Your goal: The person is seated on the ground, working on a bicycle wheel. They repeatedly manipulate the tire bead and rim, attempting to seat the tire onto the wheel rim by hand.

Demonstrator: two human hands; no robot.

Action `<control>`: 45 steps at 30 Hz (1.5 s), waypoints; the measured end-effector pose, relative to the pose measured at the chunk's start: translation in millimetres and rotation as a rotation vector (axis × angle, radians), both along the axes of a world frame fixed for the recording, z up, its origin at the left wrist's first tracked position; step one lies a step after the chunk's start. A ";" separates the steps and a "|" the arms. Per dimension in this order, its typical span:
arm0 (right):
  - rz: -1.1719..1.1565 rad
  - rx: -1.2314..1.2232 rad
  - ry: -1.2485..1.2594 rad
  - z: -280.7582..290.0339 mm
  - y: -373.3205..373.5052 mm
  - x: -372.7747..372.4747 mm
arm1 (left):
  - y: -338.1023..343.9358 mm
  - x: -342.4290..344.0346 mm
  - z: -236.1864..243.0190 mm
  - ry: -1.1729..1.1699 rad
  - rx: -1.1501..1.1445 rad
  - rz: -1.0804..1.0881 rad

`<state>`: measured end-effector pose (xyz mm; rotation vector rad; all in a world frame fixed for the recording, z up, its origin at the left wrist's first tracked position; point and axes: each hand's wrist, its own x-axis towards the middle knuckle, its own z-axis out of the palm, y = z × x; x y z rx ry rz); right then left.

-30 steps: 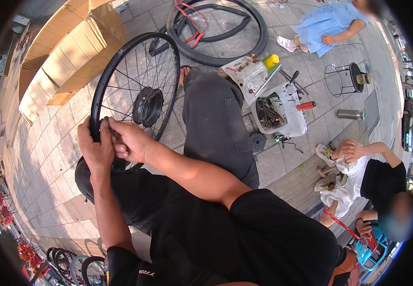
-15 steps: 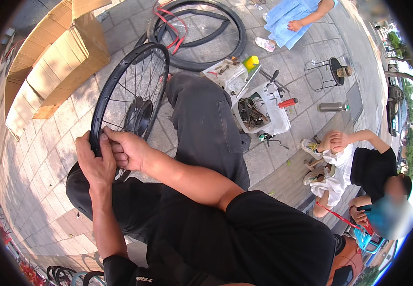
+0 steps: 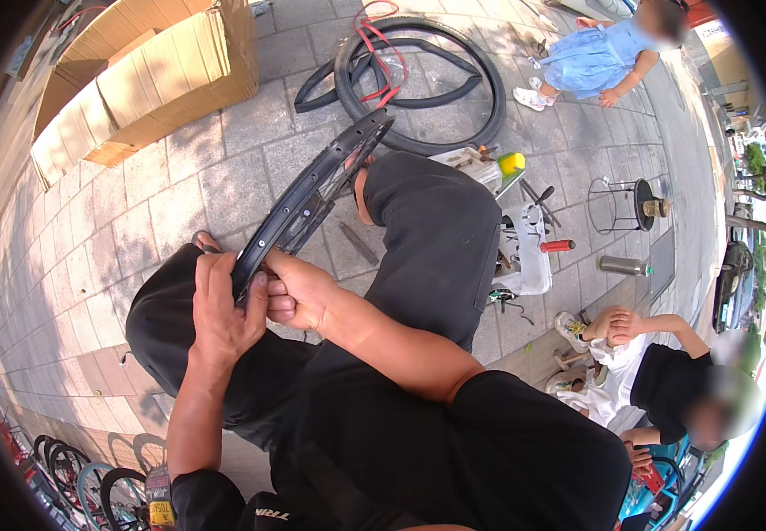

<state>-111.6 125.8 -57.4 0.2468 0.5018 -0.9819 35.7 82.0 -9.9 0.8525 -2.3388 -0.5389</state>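
Observation:
A black spoked bicycle wheel [image 3: 312,181] is tilted nearly edge-on in front of me, with holes along its rim. My left hand [image 3: 230,305] is closed round the near end of the rim, thumb on its right. Just to the right, my right hand [image 3: 297,292] is closed at the same part of the rim, fingers curled; whatever lies inside those fingers is hidden. Both hands are above my dark trousers. Beyond the wheel lie a black tyre [image 3: 491,84], a folded inner tube [image 3: 440,96] and red strips [image 3: 381,55].
A cardboard box [image 3: 139,106] stands upper left. White tool bins [image 3: 533,265], a red-handled tool [image 3: 558,245], a wire stool [image 3: 642,203] and a metal flask [image 3: 623,265] are right. A seated person [image 3: 666,389] is lower right; another in blue [image 3: 591,66] stands beyond. Bicycle wheels [image 3: 122,496] sit lower left.
The wheel has swung from showing its spokes to nearly edge-on. Both my hands moved right and slightly down in view with it, still gripping. The view has shifted a little.

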 end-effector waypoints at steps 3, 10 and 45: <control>0.055 0.016 0.084 -1.7 -7.7 -0.9 | -2.8 -1.1 4.2 0.003 -0.025 -0.041; 0.142 0.004 0.238 -4.0 -10.6 -8.5 | -15.3 13.8 1.2 -0.018 0.025 -0.080; -0.108 -0.108 -0.164 -32.8 0.8 2.3 | -10.1 -22.0 -0.7 -0.128 -0.281 0.168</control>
